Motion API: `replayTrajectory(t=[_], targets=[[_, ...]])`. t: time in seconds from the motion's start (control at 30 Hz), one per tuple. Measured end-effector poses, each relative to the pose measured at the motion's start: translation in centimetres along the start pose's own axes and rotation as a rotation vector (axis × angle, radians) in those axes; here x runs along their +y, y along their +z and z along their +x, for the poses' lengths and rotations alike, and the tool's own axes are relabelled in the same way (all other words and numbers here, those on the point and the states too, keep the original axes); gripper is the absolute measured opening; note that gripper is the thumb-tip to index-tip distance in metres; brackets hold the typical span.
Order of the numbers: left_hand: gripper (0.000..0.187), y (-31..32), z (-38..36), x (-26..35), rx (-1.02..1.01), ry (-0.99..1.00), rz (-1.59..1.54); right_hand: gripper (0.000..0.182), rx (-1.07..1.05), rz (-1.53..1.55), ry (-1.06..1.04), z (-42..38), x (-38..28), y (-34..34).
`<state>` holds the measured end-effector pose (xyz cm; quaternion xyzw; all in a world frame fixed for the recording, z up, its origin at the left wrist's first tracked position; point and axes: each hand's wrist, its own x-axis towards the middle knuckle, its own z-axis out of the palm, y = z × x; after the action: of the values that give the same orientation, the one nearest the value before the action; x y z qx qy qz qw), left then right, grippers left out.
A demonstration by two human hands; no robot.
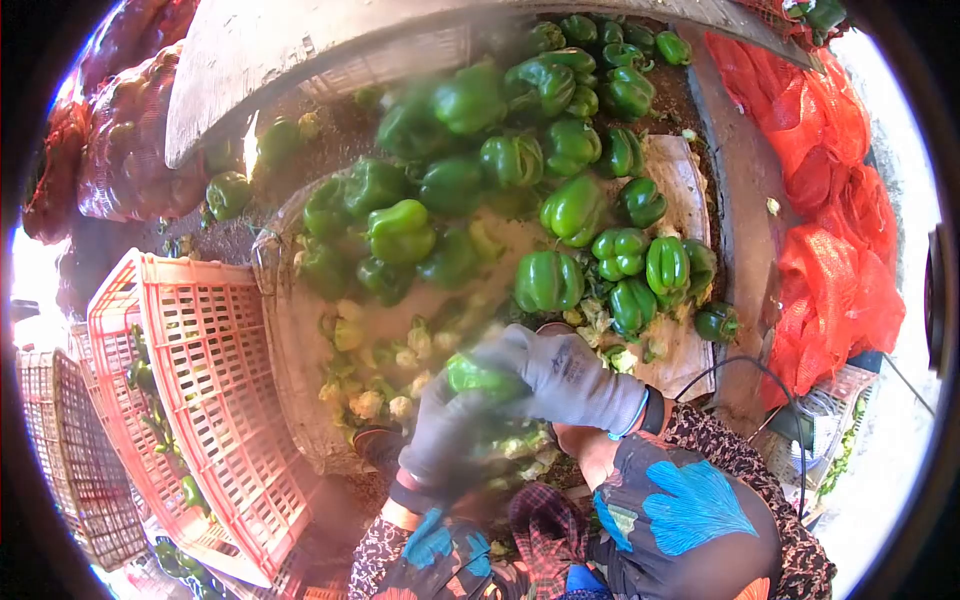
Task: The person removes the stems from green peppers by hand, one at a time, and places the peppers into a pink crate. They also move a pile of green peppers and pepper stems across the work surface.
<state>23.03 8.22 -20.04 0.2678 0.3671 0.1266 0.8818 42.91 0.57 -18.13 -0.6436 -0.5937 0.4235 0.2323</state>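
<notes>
Both hands wear grey gloves and meet near the lower middle of the view. My left hand (440, 430) is blurred, its fingers wrapped round the left side of a green bell pepper (480, 378). From the right, my right hand (570, 375) closes over the same pepper. Just beyond the hands lie pepper cores and trimmings (400, 385) on a pale sack (300, 370). Farther up, many whole green peppers (548, 281) are spread over the sack and the ground. Whether a tool is in either hand cannot be made out.
Pink plastic crates (215, 400) stand at the left, with a brown crate (85, 460) beside them. Filled mesh sacks (135, 150) lie at the upper left. A wooden board (270, 60) crosses the top. Red netting (820, 240) lies along the right, beyond a raised edge (742, 200).
</notes>
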Motion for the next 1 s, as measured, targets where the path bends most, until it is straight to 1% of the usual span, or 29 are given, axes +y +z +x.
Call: replayTrajectory(t=[0.03, 0.1, 0.13, 0.17, 0.23, 0.3, 0.33, 0.37, 0.4, 0.43, 0.5, 0.53, 0.57, 0.63, 0.67, 0.7, 0.73, 0.77, 0.83, 0.87, 0.9, 0.97, 1.0], targets=[[0.039, 0.3, -0.1, 0.2, 0.002, -0.003, 0.000, 0.072, -0.002, 0.003, 0.002, 0.1, 0.4, 0.2], [0.032, 1.7, -0.5, 0.9, 0.171, 0.017, 0.079, 0.075, -0.033, -0.218, -0.074, 0.1, 1.1, 0.5], [0.026, 2.8, -0.5, 1.4, 0.183, 0.036, 0.015, 0.075, -0.034, -0.214, -0.071, 0.1, 1.7, 1.0], [0.026, 2.6, -0.4, 1.3, 0.185, 0.033, 0.015, 0.076, -0.013, -0.165, -0.111, 0.2, 2.4, 1.6], [0.026, 1.5, -0.2, 0.7, 0.156, -0.054, 0.145, 0.078, 0.008, -0.112, -0.151, 0.0, 2.7, 2.1], [0.026, 1.1, -0.1, 0.1, 0.116, -0.077, 0.103, 0.079, -0.124, -0.104, -0.076, -0.7, 2.8, 2.2], [0.026, 1.1, -0.1, 0.1, 0.112, -0.132, 0.091, 0.079, -0.130, -0.103, -0.066, -0.9, 2.9, 2.4], [0.026, 1.3, 0.1, 0.3, 0.109, -0.184, 0.078, 0.072, -0.091, -0.148, -0.090, -0.8, 3.0, 2.6], [0.027, 2.0, 0.1, 0.5, 0.154, -0.218, 0.025, 0.065, -0.052, -0.193, -0.117, -0.7, 3.1, 2.8], [0.027, 2.2, 0.2, 0.5, 0.156, -0.222, 0.022, 0.065, -0.056, -0.190, -0.115, -0.6, 3.1, 3.1], [0.027, 2.4, 0.3, 0.7, 0.202, -0.114, 0.099, 0.046, -0.037, -0.292, -0.069, 0.0, 3.1, 3.6], [0.025, 1.5, 0.5, -0.5, 0.199, 0.010, 0.195, 0.028, 0.040, -0.351, -0.077, 0.2, 2.9, 3.9], [0.025, 0.9, 0.8, -1.0, 0.200, 0.012, 0.197, 0.028, 0.041, -0.350, -0.079, 0.3, 2.0, 3.5], [0.026, 0.2, 1.3, -1.7, 0.299, 0.086, 0.366, 0.024, -0.080, -0.551, 0.033, 0.5, 0.2, 2.3], [0.023, 0.2, 1.7, -2.1, 0.306, 0.218, 0.345, 0.024, -0.082, -0.556, 0.035, 0.6, 0.2, 2.4], [0.021, 0.2, 2.3, -1.9, 0.308, 0.349, 0.372, 0.023, -0.025, -0.512, 0.054, 0.8, 0.4, 2.5], [0.019, -1.3, 3.4, -2.1, 0.375, 0.454, 0.649, 0.022, 0.030, -0.463, 0.072, 1.0, 0.6, 2.6], [0.017, -3.3, 4.1, -2.0, 0.442, 0.553, 0.930, 0.022, 0.023, -0.463, 0.070, 0.9, 0.4, 2.3], [0.017, -6.1, 4.0, -0.6, 0.534, 0.257, 0.424, 0.033, 0.191, -0.142, 0.072, 0.3, 0.0, 1.2], [0.018, -5.5, 2.9, 0.3, 0.517, 0.272, 0.292, 0.044, 0.347, -0.039, 0.027, 0.2, 1.2, 1.7], [0.021, -5.6, 1.4, 0.6, 0.492, 0.159, 0.124, 0.048, 0.354, 0.123, 0.199, -0.1, 1.9, 2.0], [0.027, -7.0, -0.5, -0.9, 0.363, 0.056, -0.262, 0.048, 0.313, 0.423, 0.291, 0.0, 2.5, 2.5], [0.031, -7.1, -0.7, -1.2, 0.404, 0.076, -0.377, 0.048, 0.312, 0.430, 0.293, 0.1, 3.4, 3.4]])
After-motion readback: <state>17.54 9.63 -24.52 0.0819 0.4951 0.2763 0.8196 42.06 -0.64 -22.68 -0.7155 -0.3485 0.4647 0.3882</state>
